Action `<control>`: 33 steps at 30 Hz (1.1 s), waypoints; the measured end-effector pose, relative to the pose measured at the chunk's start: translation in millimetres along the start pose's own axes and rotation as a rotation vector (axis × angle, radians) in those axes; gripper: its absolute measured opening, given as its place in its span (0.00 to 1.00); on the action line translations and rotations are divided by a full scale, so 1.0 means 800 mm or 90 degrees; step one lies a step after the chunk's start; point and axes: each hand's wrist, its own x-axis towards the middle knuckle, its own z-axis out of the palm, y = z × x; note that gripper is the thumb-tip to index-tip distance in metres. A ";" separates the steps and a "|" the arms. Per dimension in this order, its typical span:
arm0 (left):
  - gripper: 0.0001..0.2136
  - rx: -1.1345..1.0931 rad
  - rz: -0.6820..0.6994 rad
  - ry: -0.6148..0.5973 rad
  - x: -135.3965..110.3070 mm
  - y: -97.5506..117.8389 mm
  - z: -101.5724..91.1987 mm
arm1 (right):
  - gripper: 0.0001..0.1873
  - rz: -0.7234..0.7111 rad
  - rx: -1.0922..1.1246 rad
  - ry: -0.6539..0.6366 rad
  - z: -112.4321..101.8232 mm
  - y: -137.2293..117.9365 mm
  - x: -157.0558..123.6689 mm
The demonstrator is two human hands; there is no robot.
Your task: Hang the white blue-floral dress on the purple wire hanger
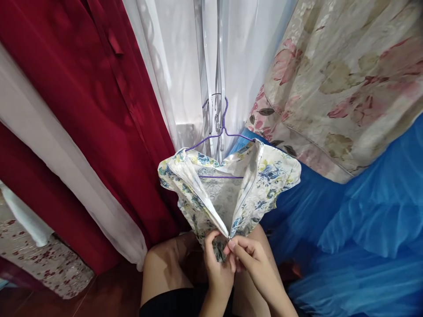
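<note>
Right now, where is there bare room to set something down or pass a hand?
Bare wooden floor low left, between white curtain and your knee. Right side is crowded: blue tulle against the floral dress. The left hand and right hand crowd its zip.

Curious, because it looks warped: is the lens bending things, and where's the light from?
Head view: the wide lens bows the dark red curtain at the edge; daylight glows through the sheer white curtain, backlighting the blue-flowered white dress on its purple wire hanger; left hand and right hand, at the dress's zip, sit shaded yet sharp.
</note>
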 end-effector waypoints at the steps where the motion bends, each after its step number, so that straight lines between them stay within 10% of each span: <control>1: 0.13 -0.013 -0.004 -0.009 0.001 0.003 0.001 | 0.24 0.007 0.011 -0.023 -0.001 -0.004 0.000; 4: 0.01 0.010 0.088 -0.043 0.014 0.018 -0.004 | 0.23 0.011 0.034 -0.038 -0.013 -0.031 0.011; 14: 0.08 0.088 0.152 -0.183 0.010 0.016 -0.022 | 0.13 -0.223 0.116 0.070 -0.012 -0.224 0.136; 19: 0.04 0.092 0.209 -0.207 0.049 0.035 -0.027 | 0.14 -0.241 0.044 0.066 0.006 -0.214 0.130; 27: 0.14 0.138 0.538 -0.095 0.222 0.196 0.000 | 0.14 -0.288 -0.066 0.061 0.001 -0.202 0.102; 33: 0.09 0.150 0.591 -0.101 0.249 0.252 0.008 | 0.17 -0.312 -0.087 0.140 0.005 -0.171 0.115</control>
